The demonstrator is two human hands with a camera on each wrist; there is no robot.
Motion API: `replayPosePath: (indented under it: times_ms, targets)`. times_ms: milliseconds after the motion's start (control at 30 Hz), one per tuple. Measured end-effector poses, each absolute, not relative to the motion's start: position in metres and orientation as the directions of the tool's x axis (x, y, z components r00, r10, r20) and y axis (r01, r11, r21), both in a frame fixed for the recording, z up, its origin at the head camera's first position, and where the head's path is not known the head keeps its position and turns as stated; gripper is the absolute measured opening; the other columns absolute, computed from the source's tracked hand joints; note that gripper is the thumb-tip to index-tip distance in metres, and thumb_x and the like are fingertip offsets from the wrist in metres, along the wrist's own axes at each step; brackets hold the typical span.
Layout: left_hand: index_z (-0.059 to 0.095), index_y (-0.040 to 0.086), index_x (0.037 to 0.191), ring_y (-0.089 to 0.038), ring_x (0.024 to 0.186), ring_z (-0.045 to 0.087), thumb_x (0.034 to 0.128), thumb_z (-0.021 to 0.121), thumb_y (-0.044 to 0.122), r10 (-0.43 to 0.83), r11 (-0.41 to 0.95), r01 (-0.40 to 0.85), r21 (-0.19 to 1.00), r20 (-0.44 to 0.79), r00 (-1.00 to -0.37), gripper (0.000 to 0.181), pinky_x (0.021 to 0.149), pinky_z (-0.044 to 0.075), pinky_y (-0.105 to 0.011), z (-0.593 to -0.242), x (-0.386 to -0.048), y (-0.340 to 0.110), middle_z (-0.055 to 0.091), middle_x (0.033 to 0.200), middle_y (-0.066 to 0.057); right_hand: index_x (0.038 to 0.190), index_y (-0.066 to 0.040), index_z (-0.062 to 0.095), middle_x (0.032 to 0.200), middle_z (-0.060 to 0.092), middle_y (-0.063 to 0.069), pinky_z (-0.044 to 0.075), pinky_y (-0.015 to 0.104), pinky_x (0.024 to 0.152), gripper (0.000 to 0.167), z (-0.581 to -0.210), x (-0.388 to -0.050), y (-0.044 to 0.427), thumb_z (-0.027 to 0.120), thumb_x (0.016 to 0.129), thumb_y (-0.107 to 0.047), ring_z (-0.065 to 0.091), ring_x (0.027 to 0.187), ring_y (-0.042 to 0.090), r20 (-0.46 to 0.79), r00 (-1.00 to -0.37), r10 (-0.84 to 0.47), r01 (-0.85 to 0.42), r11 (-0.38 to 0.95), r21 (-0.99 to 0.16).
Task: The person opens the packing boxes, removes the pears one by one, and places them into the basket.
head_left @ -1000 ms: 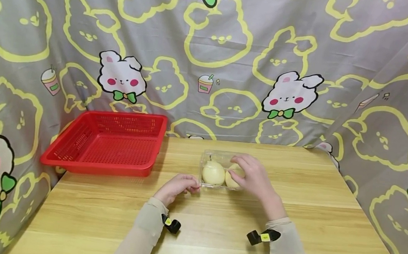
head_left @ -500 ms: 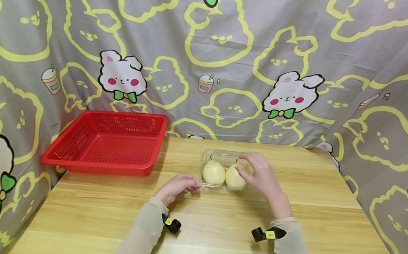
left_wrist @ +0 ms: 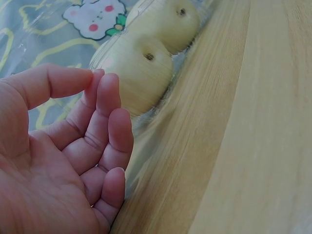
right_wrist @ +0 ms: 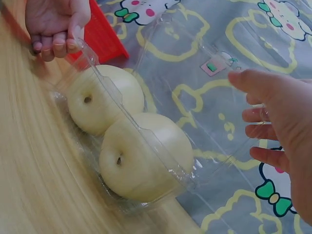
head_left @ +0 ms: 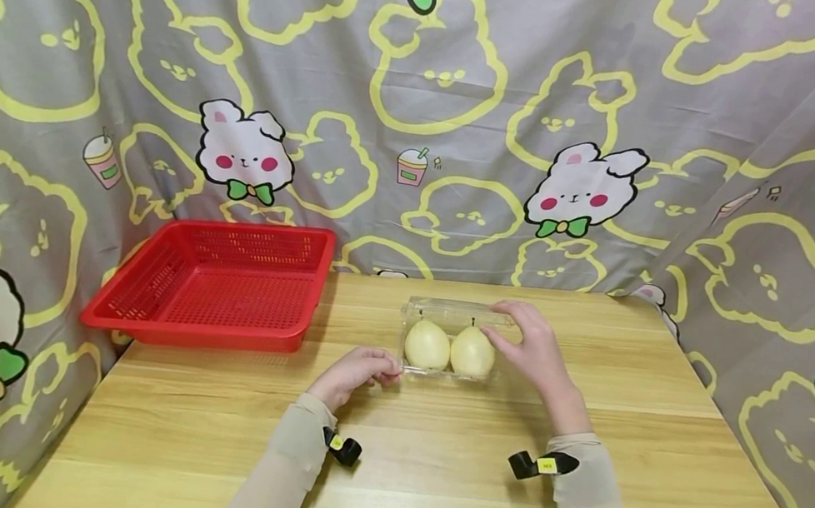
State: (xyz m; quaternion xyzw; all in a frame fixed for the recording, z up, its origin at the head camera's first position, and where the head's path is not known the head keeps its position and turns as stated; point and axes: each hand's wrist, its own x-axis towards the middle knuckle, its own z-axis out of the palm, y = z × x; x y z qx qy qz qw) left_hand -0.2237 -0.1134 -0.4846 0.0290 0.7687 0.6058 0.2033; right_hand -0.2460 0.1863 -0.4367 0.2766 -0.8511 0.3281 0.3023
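Note:
Two pale yellow pears, the left one (head_left: pixel 428 346) and the right one (head_left: pixel 472 353), sit side by side in a clear plastic box (head_left: pixel 442 373). At the box's near left corner, my left hand (head_left: pixel 358 374) pinches the rim between thumb and forefinger; the left wrist view shows those tips meeting at the plastic edge. My right hand (head_left: pixel 535 354) is at the box's right side, fingers spread and apart from the pears. In the right wrist view, clear plastic lies close to the right fingers (right_wrist: pixel 265 131); whether they touch it I cannot tell.
A red plastic basket (head_left: pixel 235 339) with perforated walls stands at the back left of the wooden table (head_left: pixel 411 489), with nothing seen inside. Behind the table hangs a grey patterned curtain (head_left: pixel 455 234).
My right hand has drawn off the right pear and moved rightward, uncovering the pear. The left hand stays on the box corner.

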Motion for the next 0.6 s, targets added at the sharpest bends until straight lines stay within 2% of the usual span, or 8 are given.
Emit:
replayPosePath:
  times_ms: [167, 300, 400, 500, 600]
  targets:
    - [0.071, 0.01, 0.087, -0.013, 0.078, 0.06, 0.0868, 0.064, 0.02, 0.296, 0.26, -0.199, 0.945, -0.275, -0.915, 0.013, 0.07, 0.04, -0.028, -0.4832, -0.2221, -0.114, 0.071, 0.08, 0.004, 0.112, -0.002, 0.067, 0.111, 0.069, 0.012, 0.05, 0.039, 0.092, 0.038, -0.4397, -0.2474, 0.1879, 0.08, 0.078, -0.013, 0.062, 0.106, 0.026, 0.657, -0.73, -0.187, -0.618, 0.591, -0.519]
    - [0.071, 0.01, 0.086, -0.013, 0.077, 0.06, 0.0868, 0.063, 0.019, 0.297, 0.258, -0.199, 0.945, -0.273, -0.915, 0.012, 0.071, 0.04, -0.028, -0.483, -0.2214, -0.113, 0.071, 0.079, 0.004, 0.111, -0.002, 0.067, 0.111, 0.069, 0.012, 0.048, 0.018, 0.093, 0.034, -0.4421, -0.2497, 0.1906, 0.079, 0.08, -0.011, 0.061, 0.106, 0.02, 0.633, -0.761, -0.14, -0.597, 0.532, -0.6]
    - [0.071, 0.01, 0.086, -0.013, 0.077, 0.06, 0.0867, 0.063, 0.019, 0.294, 0.258, -0.2, 0.945, -0.274, -0.916, 0.011, 0.071, 0.04, -0.028, -0.4844, -0.2218, -0.112, 0.07, 0.079, 0.004, 0.111, 0.0, 0.067, 0.112, 0.068, 0.015, 0.044, 0.008, 0.093, 0.032, -0.4425, -0.2507, 0.1921, 0.077, 0.081, -0.007, 0.059, 0.105, 0.009, 0.601, -0.792, -0.11, -0.573, 0.476, -0.667]
    - [0.071, 0.011, 0.087, -0.013, 0.077, 0.06, 0.087, 0.063, 0.018, 0.294, 0.259, -0.203, 0.944, -0.277, -0.915, 0.011, 0.071, 0.04, -0.029, -0.4857, -0.223, -0.112, 0.071, 0.079, 0.004, 0.112, 0.004, 0.066, 0.113, 0.067, 0.019, 0.049, 0.018, 0.095, 0.032, -0.4416, -0.2514, 0.1923, 0.075, 0.083, -0.004, 0.056, 0.104, -0.001, 0.56, -0.824, -0.087, -0.539, 0.423, -0.728]
    - [0.071, 0.011, 0.087, -0.012, 0.077, 0.06, 0.0869, 0.063, 0.019, 0.294, 0.257, -0.205, 0.945, -0.278, -0.914, 0.011, 0.07, 0.04, -0.028, -0.4853, -0.2234, -0.1134, 0.071, 0.079, 0.005, 0.113, 0.008, 0.064, 0.115, 0.066, 0.023, 0.051, 0.035, 0.097, 0.031, -0.4353, -0.248, 0.1902, 0.072, 0.084, -0.001, 0.056, 0.104, -0.002, 0.526, -0.846, -0.082, -0.513, 0.39, -0.764]
